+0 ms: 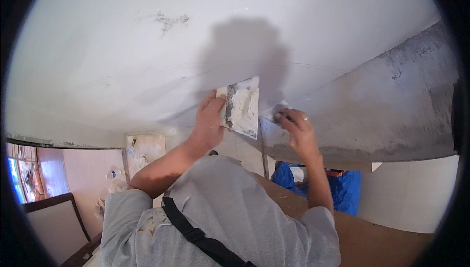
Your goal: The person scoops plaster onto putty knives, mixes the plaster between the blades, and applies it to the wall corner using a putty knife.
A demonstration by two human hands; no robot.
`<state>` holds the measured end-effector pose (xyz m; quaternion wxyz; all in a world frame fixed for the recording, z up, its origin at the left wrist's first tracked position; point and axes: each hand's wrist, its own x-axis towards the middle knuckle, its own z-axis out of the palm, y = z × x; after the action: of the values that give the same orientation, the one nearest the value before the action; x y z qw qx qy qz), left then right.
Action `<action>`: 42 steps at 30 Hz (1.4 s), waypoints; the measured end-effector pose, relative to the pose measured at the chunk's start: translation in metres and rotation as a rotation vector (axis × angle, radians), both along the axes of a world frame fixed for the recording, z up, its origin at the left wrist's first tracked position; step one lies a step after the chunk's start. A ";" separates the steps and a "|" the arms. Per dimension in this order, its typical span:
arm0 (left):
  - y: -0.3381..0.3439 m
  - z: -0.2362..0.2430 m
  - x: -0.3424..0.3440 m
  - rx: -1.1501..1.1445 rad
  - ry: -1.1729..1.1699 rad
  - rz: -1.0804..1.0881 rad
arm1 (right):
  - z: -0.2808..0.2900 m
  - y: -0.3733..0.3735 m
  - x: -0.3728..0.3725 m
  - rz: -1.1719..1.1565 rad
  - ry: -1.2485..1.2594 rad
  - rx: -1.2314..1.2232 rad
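My left hand (208, 122) grips a wide putty knife (229, 101) by its pale edge, thumb on top. A thick smear of white putty (242, 108) covers much of its flat face. To the right, my right hand (301, 132) is closed on a small putty-smeared scraper (269, 114), close to the wall surface; whether it touches is hard to tell. Fingers partly cover this scraper. The two tools are a short gap apart. Behind them spreads a smooth white wall (122, 66), which meets a rough grey band (382, 100) on the right.
Dark scuffs (169, 20) mark the upper wall. A putty-stained board (147, 149) stands below at left, near a clear plastic bottle (113, 174). Blue sheeting (345, 193) hangs at lower right above a brown surface (377, 240). A dark-framed panel (54, 223) is at far left.
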<state>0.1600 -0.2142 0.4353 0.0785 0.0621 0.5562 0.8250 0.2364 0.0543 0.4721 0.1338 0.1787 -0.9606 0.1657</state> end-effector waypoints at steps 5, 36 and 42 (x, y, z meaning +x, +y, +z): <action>-0.056 0.005 -0.033 -0.851 1.000 -0.027 | 0.087 -0.038 -0.019 0.313 0.067 0.067; -0.067 -0.003 -0.048 -0.454 0.261 0.015 | 0.065 0.010 -0.041 0.155 -0.229 -0.638; -0.054 -0.026 -0.022 0.217 -0.415 -0.137 | 0.038 0.062 -0.045 -0.076 0.018 -1.577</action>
<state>0.1378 -0.2680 0.4092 0.2399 -0.0630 0.4307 0.8677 0.1917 0.1167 0.5100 0.2343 -0.0005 -0.5640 0.7918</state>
